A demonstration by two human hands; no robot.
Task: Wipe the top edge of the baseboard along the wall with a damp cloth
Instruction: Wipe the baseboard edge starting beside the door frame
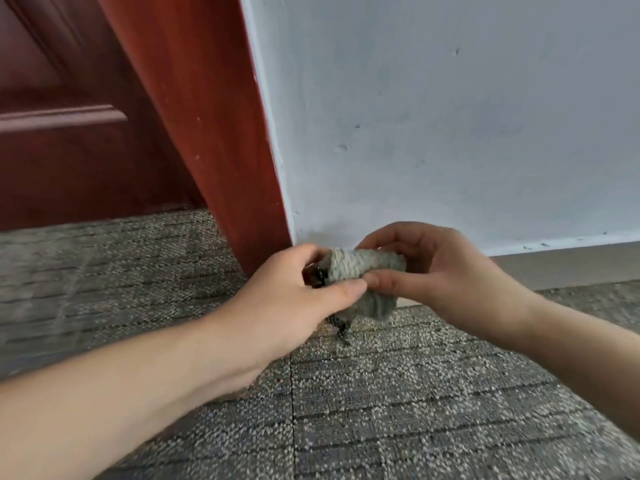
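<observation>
Here both hands, left hand [294, 289] and right hand [440, 271], pinch a bunched grey cloth [363, 271] between them, folding it; the baseboard [561, 265] runs just beyond the right hand. Next, likely press cloth onto its top edge.

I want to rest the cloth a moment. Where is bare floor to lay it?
Bare carpet lies along the baseboard right of the right hand, between the forearms, and before the door. It is crowded at the foot of the door frame, where left hand and right hand hold the cloth.
</observation>
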